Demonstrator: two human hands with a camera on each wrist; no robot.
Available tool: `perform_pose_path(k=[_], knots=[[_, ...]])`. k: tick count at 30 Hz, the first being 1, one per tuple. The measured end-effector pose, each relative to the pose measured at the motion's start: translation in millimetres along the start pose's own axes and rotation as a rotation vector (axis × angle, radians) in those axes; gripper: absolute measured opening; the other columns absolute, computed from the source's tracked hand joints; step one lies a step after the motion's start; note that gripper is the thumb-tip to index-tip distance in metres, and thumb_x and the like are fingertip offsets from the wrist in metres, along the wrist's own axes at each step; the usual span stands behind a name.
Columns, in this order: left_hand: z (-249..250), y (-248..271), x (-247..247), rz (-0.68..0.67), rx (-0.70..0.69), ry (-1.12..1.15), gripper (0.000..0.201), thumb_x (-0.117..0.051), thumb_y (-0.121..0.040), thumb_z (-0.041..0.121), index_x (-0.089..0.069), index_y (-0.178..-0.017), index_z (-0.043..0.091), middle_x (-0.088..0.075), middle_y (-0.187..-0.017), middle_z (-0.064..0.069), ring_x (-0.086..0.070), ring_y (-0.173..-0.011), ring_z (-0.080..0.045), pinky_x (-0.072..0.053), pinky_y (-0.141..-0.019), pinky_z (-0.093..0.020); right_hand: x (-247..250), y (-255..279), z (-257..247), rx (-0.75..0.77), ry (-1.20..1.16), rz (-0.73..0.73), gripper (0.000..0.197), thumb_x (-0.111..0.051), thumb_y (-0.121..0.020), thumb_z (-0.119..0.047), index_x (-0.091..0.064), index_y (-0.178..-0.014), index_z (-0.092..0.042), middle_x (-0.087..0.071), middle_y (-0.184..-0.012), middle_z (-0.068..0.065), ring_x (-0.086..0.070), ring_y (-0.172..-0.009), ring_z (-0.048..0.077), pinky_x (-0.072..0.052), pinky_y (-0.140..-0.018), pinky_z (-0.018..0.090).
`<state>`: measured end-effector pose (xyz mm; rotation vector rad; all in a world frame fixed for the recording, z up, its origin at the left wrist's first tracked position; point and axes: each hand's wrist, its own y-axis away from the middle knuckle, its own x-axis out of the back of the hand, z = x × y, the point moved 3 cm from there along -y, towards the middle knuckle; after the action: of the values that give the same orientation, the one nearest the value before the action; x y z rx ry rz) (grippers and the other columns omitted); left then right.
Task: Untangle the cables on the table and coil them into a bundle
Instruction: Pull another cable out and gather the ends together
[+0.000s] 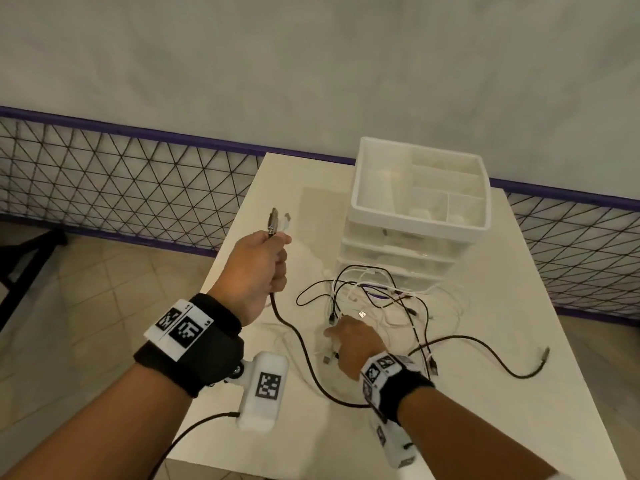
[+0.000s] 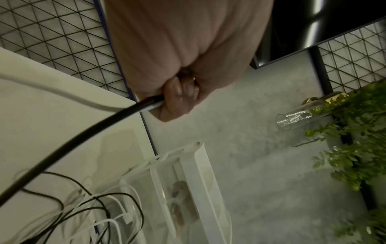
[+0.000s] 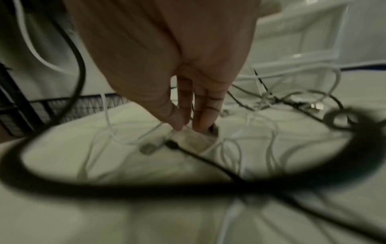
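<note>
My left hand [image 1: 266, 265] is raised over the table's left side. It grips a thick black cable [image 1: 298, 337] and a white cable, and their plugs [image 1: 275, 221] stick up out of the fist. The left wrist view shows the fist [image 2: 177, 102] closed round both, with the black cable [image 2: 83, 135] running down. That cable crosses the table [image 1: 485, 306] under my right wrist and ends at the right. A tangle [image 1: 374, 296] of thin black and white cables lies before the drawers. At its near edge my right hand [image 1: 349, 341] points straight fingers [image 3: 200, 115] down, tips touching white cable on the table.
A white plastic drawer unit [image 1: 360, 188] with an open top tray stands at the back of the table. A black mesh fence [image 1: 121, 174] with a purple rail runs behind. The table's left edge is close to my left arm. Green plants [image 2: 355, 148] show at the right.
</note>
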<state>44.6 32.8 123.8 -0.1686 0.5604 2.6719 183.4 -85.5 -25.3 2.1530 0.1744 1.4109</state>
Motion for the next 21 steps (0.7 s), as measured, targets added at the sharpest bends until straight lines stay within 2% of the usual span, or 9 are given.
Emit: perform_pose_path(k=[4,7,10,12,16,18,19,21], knots=[[1,1,15,0.042,-0.019,0.046,0.01,-0.047,-0.101,0.014,-0.053,-0.093,0.011,-0.031,-0.059,0.005,-0.02,-0.049,-0.01,-0.017,-0.039,-0.021,-7,3,-7,0.095,0.088,0.131,0.068,-0.054,-0.088,-0.007,-0.037,-0.15,-0.03,-0.036,-0.152,-0.001,-0.043,-0.131,0.025,-0.048,-0.1,0.038],[-7,-2,27,0.079,-0.007,0.033,0.01,-0.048,-0.102,0.014,-0.052,-0.094,0.011,-0.031,-0.06,0.004,-0.021,-0.049,-0.009,-0.018,-0.039,-0.02,-11,4,-9,0.17,0.094,0.124,0.079,-0.05,-0.086,0.0,-0.03,-0.153,-0.036,-0.035,-0.157,-0.004,-0.042,-0.136,0.024,-0.046,-0.103,0.036],[-18,-8,29,0.092,0.022,0.015,0.009,-0.049,-0.101,0.015,-0.052,-0.093,0.011,-0.031,-0.062,0.003,-0.021,-0.048,-0.009,-0.018,-0.039,-0.021,-12,3,-9,0.2,0.138,0.12,0.084,-0.049,-0.083,0.003,-0.027,-0.154,-0.035,-0.053,-0.138,0.002,-0.049,-0.127,0.026,-0.047,-0.095,0.037],[-27,-10,30,0.1,0.044,-0.015,0.007,-0.05,-0.101,0.014,-0.051,-0.095,0.01,-0.032,-0.063,0.002,-0.021,-0.047,-0.01,-0.018,-0.039,-0.021,-11,1,-8,0.184,0.154,0.139,0.083,-0.05,-0.084,0.002,-0.024,-0.155,-0.031,-0.055,-0.127,0.008,-0.05,-0.12,0.028,-0.045,-0.092,0.037],[-40,-12,30,0.112,0.059,-0.033,0.009,-0.053,-0.1,0.013,-0.047,-0.093,0.011,-0.033,-0.064,0.001,-0.022,-0.048,-0.011,-0.021,-0.04,-0.021,-1,-1,-5,0.193,0.281,0.21,0.085,-0.056,-0.083,-0.005,-0.016,-0.154,-0.027,-0.057,-0.121,0.01,-0.048,-0.115,0.029,-0.035,-0.101,0.038],[-41,-12,38,0.178,0.053,-0.013,0.013,-0.053,-0.1,0.015,-0.049,-0.089,0.01,-0.034,-0.065,0.001,-0.024,-0.052,-0.011,-0.023,-0.042,-0.021,17,6,-9,0.239,0.131,0.263,0.086,-0.056,-0.081,0.0,-0.018,-0.151,-0.03,-0.06,-0.119,0.004,-0.051,-0.11,0.026,-0.04,-0.1,0.038],[-40,-13,43,0.226,0.04,0.005,0.015,-0.053,-0.1,0.017,-0.049,-0.086,0.011,-0.034,-0.065,0.001,-0.026,-0.053,-0.011,-0.025,-0.042,-0.021,33,13,-10,0.26,-0.012,0.281,0.085,-0.053,-0.081,0.005,-0.02,-0.15,-0.032,-0.062,-0.114,0.002,-0.055,-0.104,0.024,-0.046,-0.096,0.038],[-34,-17,54,0.33,0.008,0.052,0.02,-0.053,-0.1,0.019,-0.049,-0.081,0.014,-0.036,-0.066,0.002,-0.028,-0.052,-0.01,-0.028,-0.041,-0.02,71,24,-5,0.266,-0.277,0.352,0.082,-0.048,-0.082,0.011,-0.025,-0.147,-0.033,-0.061,-0.095,-0.003,-0.063,-0.082,0.021,-0.057,-0.081,0.042]])
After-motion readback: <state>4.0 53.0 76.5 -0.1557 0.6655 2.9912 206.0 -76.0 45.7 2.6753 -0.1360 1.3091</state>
